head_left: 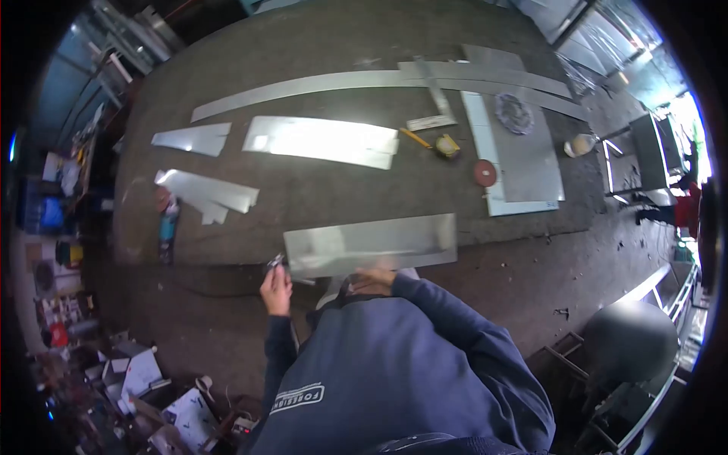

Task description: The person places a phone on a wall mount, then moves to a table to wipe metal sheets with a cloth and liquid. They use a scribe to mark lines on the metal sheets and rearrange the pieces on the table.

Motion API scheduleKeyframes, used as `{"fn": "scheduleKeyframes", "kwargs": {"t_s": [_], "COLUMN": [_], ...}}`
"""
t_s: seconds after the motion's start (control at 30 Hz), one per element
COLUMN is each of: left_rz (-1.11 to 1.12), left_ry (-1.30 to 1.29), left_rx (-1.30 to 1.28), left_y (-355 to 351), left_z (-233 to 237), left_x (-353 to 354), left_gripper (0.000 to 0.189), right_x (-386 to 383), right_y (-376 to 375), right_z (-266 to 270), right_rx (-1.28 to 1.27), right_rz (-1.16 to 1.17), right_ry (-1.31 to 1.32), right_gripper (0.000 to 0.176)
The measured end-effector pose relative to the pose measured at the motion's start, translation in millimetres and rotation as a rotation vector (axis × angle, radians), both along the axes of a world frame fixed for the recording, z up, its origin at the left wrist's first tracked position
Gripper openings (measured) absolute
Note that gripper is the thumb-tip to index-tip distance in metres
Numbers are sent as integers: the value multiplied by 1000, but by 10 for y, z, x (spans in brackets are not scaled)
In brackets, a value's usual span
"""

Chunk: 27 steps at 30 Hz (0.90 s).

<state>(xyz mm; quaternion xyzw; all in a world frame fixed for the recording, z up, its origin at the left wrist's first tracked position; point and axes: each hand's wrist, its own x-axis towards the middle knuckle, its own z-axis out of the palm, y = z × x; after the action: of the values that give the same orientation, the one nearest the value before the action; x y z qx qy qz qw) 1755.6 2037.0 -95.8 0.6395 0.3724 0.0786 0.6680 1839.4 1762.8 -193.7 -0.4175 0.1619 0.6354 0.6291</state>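
Note:
Near the front edge of the table (334, 193), my left hand (277, 292) is closed around a small dark and silver tool (274, 263), whose kind I cannot tell. The tool is right by the left end of a rectangular metal sheet (371, 241). This sheet lies along the table's front edge and reaches over it. My right hand (375, 279), smeared by motion, is low at the sheet's near edge, close to my body, with its fingers pointing left.
An angle grinder (167, 227) rests at the table's left, by cut metal pieces (208, 193). Farther back are a bright sheet (322, 140), long strips (318, 85), a square (436, 98), a pencil (415, 137) and a tape measure (447, 145). A round stool (631, 341) stands right.

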Motion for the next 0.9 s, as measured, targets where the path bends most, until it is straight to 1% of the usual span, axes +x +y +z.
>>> {"fn": "scheduleKeyframes", "kwargs": {"t_s": [0.07, 0.1, 0.13, 0.17, 0.2, 0.27, 0.3, 0.33, 0.4, 0.43, 0.47, 0.5, 0.53, 0.57, 0.6, 0.63, 0.67, 0.7, 0.73, 0.77, 0.8, 0.87, 0.9], "left_rz": [-69, -117, -170, -170, -188, -206, -238, -266, -284, -299, -279, -287, -299, -325, -342, -378, -376, -392, -412, -475, -539, -508, -494], "left_ry": [-39, -61, -84, -84, -107, -132, -122, -112, -131, -137, -116, -76, -166, -207, -232, -201, -256, -253, -237, -194, -213, -344, -343], "left_rx": [-25, -19, -15, -16, -11, -11, 3, 19, 30, 161, 236, 390, 579, 635, 714, 843, 913, 968, 1014, 1006, 1185, 1326, 1329], "left_y": [185, 278, 381, 469, 547, 712, 785, 851, 937, 1005, 1018, 1028, 1028, 1016, 1020, 996, 930, 853, 763, 675, 604, 448, 404], "left_z": [-19, -15, -23, -41, -82, -119, -130, -142, -144, -259, -224, -135, -103, 21, -23, 17, 85, 121, 79, 5, -142, -25, 27], "left_x": [85, 108, 126, 143, 131, 127, 107, 87, 100, 125, 181, 252, 357, 480, 609, 759, 908, 1052, 1194, 1328, 1436, 1450, 1422], "left_gripper": [25, 24, 22, 22, 22, 21, 22, 22, 26, 28, 31, 31, 31, 30, 29, 27, 26, 27, 30, 36, 44, 47, 47], "right_x": [-51, -119, -205, -281, -344, -415, -438, -425, -329, -217, -108, -37, 51, 125, 161, 145, 100, 64, 44, 22, -4, -34, -47], "right_y": [73, 98, 136, 177, 223, 310, 367, 405, 432, 379, 324, 299, 275, 216, 191, 234, 252, 275, 308, 323, 313, 276, 239], "right_z": [126, 97, 37, -31, 17, 173, 107, 154, 211, 161, 103, 276, 517, 553, 582, 642, 704, 740, 720, 658, 612, 581, 551], "right_rx": [-41, -41, -10, 21, 17, -123, -174, -265, -220, -177, -126, -246, -360, -403, -444, -420, -379, -339, -325, -315, -309, -301, -295], "right_rz": [-185, -176, -367, -561, -560, -665, -759, -791, -820, -807, -789, -630, -466, -249, -28, 12, 3, -8, 23, -31, -90, -85, -112], "right_ry": [155, 156, 196, 235, 237, -17, -67, -122, -336, -358, -377, -446, -524, -572, -622, -633, -731, -829, -837, -852, -863, -866, -920], "right_gripper": [83, 83, 77, 71, 71, 55, 42, 40, 39, 40, 42, 44, 45, 45, 46, 46, 44, 43, 43, 42, 41, 39, 38]}}
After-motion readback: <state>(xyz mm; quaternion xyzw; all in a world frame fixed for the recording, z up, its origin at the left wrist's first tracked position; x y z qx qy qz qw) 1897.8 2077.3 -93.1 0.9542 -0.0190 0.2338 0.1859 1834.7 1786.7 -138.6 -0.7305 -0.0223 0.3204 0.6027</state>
